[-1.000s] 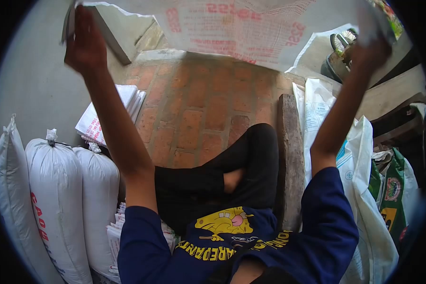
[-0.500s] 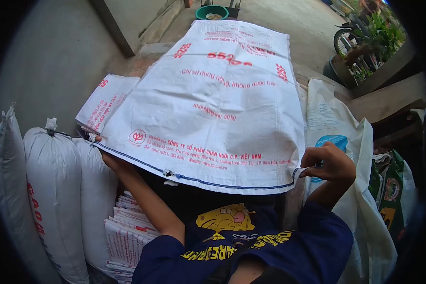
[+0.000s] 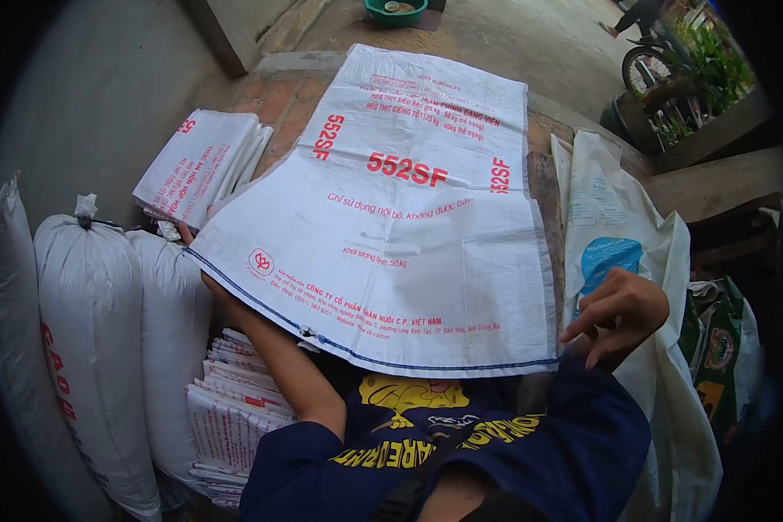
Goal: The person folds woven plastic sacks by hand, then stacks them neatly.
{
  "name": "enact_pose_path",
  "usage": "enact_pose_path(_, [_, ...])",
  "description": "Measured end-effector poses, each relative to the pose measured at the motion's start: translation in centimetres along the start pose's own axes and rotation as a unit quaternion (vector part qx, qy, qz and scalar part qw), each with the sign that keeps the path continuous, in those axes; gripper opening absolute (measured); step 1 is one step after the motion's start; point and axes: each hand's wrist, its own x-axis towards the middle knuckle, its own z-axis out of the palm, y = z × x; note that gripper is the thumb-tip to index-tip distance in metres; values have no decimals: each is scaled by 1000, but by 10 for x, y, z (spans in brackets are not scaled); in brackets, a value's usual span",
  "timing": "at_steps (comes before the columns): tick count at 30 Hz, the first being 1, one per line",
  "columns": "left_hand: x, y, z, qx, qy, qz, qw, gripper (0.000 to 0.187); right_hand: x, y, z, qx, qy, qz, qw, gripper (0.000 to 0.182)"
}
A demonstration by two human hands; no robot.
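A flat white woven feed sack (image 3: 391, 235) with red printing is spread out in front of me, its blue-stitched edge towards my body. At its near left corner is my left hand (image 3: 215, 287), gripping the edge, mostly hidden beneath the sack with one fingertip showing past it. My right hand (image 3: 622, 317) hovers beside the near right corner, thumb and index finger apart and nothing between them. There is a small torn hole near the middle of the stitched edge.
Folded sacks (image 3: 196, 165) lie at the far left, and a stack of folded sacks (image 3: 235, 418) stands by my left elbow. Full white sacks (image 3: 91, 339) line the left wall. A pale plastic sheet (image 3: 626, 200) drapes on the right. A green basin (image 3: 396, 10) sits ahead.
My right hand has let go of the near right corner and opened. The sack has come down flatter and nearer to me, uncovering more of the folded sacks at the left.
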Motion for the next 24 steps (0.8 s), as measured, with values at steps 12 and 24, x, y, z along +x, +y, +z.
enact_pose_path(12, [-55,-71,128,-109,-375,-68,918,38,59,165,61,-176,409,547,709,80])
enact_pose_path(24, [-220,-158,219,24,-715,-263,647,23,0,222,112,90,424,271,859,68])
